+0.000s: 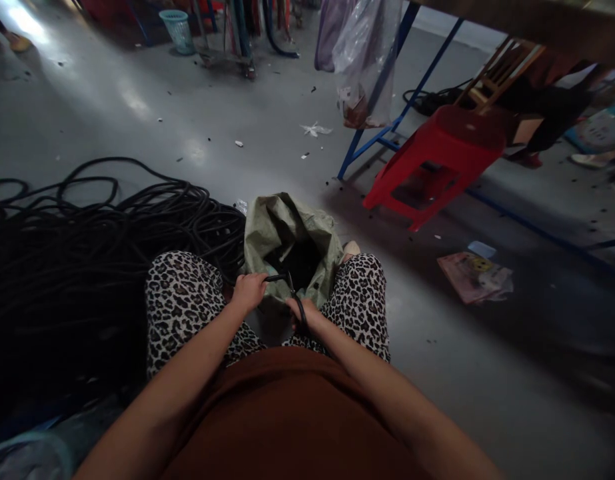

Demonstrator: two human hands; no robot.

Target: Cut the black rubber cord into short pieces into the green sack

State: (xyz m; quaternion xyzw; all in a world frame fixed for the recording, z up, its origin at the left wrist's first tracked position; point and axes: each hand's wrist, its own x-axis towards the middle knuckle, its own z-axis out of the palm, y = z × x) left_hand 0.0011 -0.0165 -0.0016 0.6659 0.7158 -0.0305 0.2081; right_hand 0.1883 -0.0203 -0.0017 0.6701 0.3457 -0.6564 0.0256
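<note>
My left hand (250, 291) is closed round a black cord (274, 278), whose short end points right over a greenish woven sack (260, 230). My right hand (304, 315) grips dark-handled scissors (293, 288), their blades pointing up beside the cord's end. Between my knees the sack stands with its mouth wide and dark pieces inside, too dim to tell apart. To the left, a big tangled heap of black cord (187, 217) lies on the floor.
A red stool (437, 160) stands at the right beside a blue-framed table (374, 141) with plastic bags (364, 67) hanging from it. Behind it a person's legs show. A turquoise basket (178, 32) is at the back; a bin rim (37, 437) shows lower left.
</note>
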